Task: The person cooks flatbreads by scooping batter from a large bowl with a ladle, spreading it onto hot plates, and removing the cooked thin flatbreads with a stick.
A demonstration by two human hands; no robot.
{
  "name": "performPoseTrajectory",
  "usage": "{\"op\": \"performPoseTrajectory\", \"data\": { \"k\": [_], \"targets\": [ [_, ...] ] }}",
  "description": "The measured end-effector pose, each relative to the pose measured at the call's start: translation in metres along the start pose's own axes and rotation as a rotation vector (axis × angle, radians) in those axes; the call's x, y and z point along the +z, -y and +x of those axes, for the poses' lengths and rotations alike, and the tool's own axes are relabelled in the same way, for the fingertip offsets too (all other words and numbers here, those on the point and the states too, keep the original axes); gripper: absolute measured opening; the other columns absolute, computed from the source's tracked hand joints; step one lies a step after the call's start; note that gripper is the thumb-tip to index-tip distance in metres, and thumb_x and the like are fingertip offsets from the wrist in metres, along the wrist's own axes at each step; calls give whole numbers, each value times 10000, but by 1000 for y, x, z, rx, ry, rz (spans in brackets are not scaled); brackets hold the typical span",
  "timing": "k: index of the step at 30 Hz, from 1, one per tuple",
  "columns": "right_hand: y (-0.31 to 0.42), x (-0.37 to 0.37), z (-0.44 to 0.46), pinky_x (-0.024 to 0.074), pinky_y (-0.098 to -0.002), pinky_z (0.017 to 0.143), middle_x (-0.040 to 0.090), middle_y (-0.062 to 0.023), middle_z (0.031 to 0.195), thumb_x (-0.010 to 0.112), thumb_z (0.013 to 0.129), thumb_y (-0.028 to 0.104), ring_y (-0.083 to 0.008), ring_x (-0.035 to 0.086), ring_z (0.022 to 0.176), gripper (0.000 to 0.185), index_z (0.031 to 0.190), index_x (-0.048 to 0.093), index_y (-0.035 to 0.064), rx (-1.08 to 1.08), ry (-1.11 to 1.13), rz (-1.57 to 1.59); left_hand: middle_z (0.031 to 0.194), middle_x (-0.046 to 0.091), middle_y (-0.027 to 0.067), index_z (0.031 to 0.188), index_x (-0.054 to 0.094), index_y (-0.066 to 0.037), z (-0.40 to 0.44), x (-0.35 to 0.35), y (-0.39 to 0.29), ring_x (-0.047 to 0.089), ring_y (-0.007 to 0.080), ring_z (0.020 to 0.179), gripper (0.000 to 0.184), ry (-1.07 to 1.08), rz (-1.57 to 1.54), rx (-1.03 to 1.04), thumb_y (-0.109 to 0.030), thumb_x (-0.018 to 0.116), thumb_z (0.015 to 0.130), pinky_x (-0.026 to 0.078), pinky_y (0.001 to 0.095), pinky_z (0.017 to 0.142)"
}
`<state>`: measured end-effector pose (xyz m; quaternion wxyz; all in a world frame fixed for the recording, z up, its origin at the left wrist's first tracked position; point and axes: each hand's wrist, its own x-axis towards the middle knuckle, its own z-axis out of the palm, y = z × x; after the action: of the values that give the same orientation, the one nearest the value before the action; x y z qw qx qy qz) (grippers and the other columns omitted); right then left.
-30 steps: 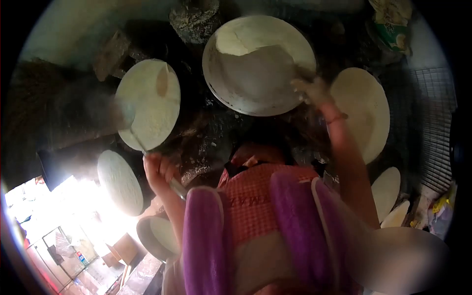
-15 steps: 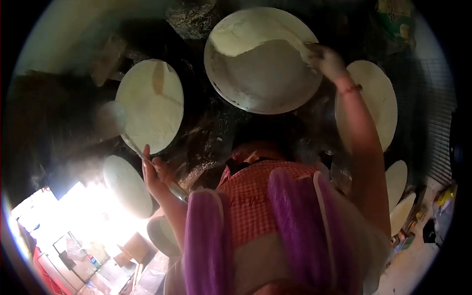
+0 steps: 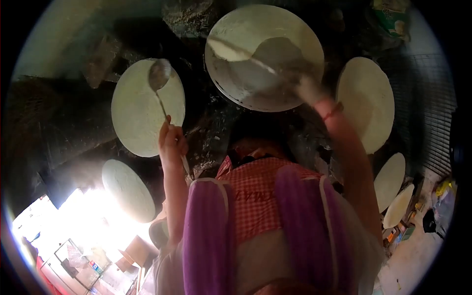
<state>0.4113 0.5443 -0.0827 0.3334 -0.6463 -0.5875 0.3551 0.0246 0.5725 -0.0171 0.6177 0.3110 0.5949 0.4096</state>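
My left hand (image 3: pixel 172 142) is closed around the long handle of a metal ladle (image 3: pixel 160 74). The ladle's bowl hangs over the upper part of the left round pan (image 3: pixel 142 118), which is covered with pale batter. My right hand (image 3: pixel 309 90), blurred by motion, grips a thin spreading tool (image 3: pixel 263 66) over the large round pan (image 3: pixel 255 101) at the top centre. Pale batter (image 3: pixel 275 22) coats the far and right parts of that pan, while grey metal shows in its middle and lower left.
To the right lies another batter-covered round (image 3: pixel 366 105), with two smaller pale rounds (image 3: pixel 390 182) (image 3: pixel 398 206) below it. A pale oval round (image 3: pixel 128 191) lies at the lower left. A cardboard box (image 3: pixel 137 251) stands near the bright opening, and a wire grille (image 3: pixel 432 108) is at the right.
The ladle has swung from the left pan's outer edge to its upper part. My right hand has moved left and down from the large pan's right rim, and batter now covers more of its right side.
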Motion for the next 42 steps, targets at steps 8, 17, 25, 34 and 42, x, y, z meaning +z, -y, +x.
{"op": "performPoseTrajectory", "data": {
  "k": [8, 17, 25, 34, 42],
  "targets": [
    [-16, -26, -35, 487, -272, 861, 674, -90, 1085, 664, 799, 47, -182, 630, 940, 362, 1157, 624, 15, 255, -266, 239, 853, 585, 83, 1330, 508, -44, 4, 32, 37, 550, 187, 711, 476, 58, 912, 773, -69, 579, 860, 464, 333, 684],
    [28, 3, -117, 498, -303, 723, 687, -134, 992, 614, 870, 121, -153, 636, 833, 327, 1196, 623, 88, 308, 158, 120, 889, 571, 215, 1329, 492, -43, -75, 19, 91, 571, 390, 843, 488, 39, 1023, 637, -42, 559, 846, 472, 433, 738],
    [-80, 119, -281, 500, -309, 670, 667, -86, 904, 592, 896, 101, -205, 652, 828, 224, 1099, 627, 15, 632, -98, -244, 865, 566, 204, 1326, 501, -83, -87, 9, 119, 574, 400, 820, 512, 497, 906, 735, -29, 593, 825, 477, 443, 706],
    [81, 182, -85, 404, -268, 407, 613, -52, 678, 671, 872, 247, -127, 551, 483, 240, 1000, 616, 52, 497, -97, 945, 680, 508, 37, 1364, 392, 31, -79, -23, 23, 371, 67, 437, 423, 336, -14, 323, -182, 383, 999, 285, 188, 381],
    [61, 179, -192, 314, -251, 359, 564, -17, 570, 636, 887, 309, -105, 468, 395, 235, 894, 668, 76, 724, -328, 929, 612, 311, -53, 1262, 500, -36, -85, -155, 79, 243, 28, 455, 327, -12, -207, 80, -215, 443, 996, 230, 191, 369]
  ]
}}
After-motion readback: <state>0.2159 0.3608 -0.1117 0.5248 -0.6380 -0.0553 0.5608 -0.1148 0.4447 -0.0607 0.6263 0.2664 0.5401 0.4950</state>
